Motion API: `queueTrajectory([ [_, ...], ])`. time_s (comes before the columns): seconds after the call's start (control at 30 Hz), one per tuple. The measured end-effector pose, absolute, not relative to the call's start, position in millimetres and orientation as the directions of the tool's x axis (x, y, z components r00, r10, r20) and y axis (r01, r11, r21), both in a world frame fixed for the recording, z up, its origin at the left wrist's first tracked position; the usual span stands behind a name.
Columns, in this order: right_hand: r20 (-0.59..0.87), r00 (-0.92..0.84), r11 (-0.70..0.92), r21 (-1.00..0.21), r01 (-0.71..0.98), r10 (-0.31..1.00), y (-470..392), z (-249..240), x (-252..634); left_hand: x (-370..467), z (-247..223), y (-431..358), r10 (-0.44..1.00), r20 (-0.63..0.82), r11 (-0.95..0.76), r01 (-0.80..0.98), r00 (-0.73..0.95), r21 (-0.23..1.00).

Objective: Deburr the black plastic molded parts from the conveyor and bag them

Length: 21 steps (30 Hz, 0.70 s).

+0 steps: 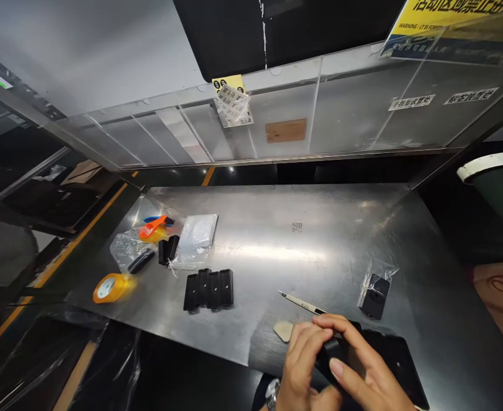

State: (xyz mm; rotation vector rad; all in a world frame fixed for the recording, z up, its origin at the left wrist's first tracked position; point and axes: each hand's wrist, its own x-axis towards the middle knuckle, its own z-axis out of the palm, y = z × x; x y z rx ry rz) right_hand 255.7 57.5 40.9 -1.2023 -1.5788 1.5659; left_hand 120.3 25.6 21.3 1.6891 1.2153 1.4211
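Both my hands work at the near edge of a steel table (277, 240). My left hand (300, 365) and my right hand (362, 374) together grip a small black part (335, 348) that rests on a flat black plate (399, 357). The fingers of both hands close around the part. A thin metal tool (300, 302) marked with letters lies just beyond my hands, and a pale wedge-shaped pick (283, 330) sits next to my left hand.
A bagged black part (374, 295) lies right of the tool. A row of black blocks (209, 289), a clear bag (195, 240), orange and blue tools (153, 226) and a yellow tape roll (108, 287) sit at the left. A clear partition (320, 114) stands behind.
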Motion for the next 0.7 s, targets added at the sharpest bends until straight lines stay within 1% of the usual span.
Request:
queueTrajectory([
  [0.1, -0.261, -0.333, -0.234, -0.965, 0.121, 0.906, 61, 47, 238, 119, 22, 19, 0.927, 0.374, -0.360, 0.319, 0.018, 0.877],
  [0.17, -0.347, -0.298, -0.336, -0.938, 0.087, 0.889, 66, 50, 229, 118, 22, 16, 0.934, 0.357, -0.342, 0.320, 0.013, 0.884],
  [0.27, -0.450, -0.290, -0.461, -0.887, 0.036, 0.844, 70, 50, 225, 115, 20, 14, 0.932, 0.359, -0.338, 0.234, -0.053, 0.911],
  [0.33, -0.476, -0.277, -0.493, -0.870, 0.008, 0.835, 69, 47, 228, 113, 19, 14, 0.938, 0.332, -0.316, 0.150, -0.095, 0.937],
  [0.4, -0.465, -0.257, -0.479, -0.878, 0.010, 0.847, 63, 43, 233, 110, 18, 14, 0.949, 0.296, -0.289, 0.081, -0.108, 0.954],
  [0.47, -0.426, -0.257, -0.429, -0.902, 0.044, 0.868, 56, 40, 237, 107, 16, 13, 0.956, 0.272, -0.269, 0.041, -0.111, 0.962],
  [0.6, -0.288, -0.318, -0.264, -0.957, 0.117, 0.903, 45, 40, 241, 103, 12, 8, 0.956, 0.271, -0.270, 0.030, -0.113, 0.962],
  [0.7, -0.210, -0.359, -0.167, -0.975, 0.148, 0.909, 43, 45, 240, 101, 7, 4, 0.956, 0.274, -0.274, 0.017, -0.106, 0.962],
])
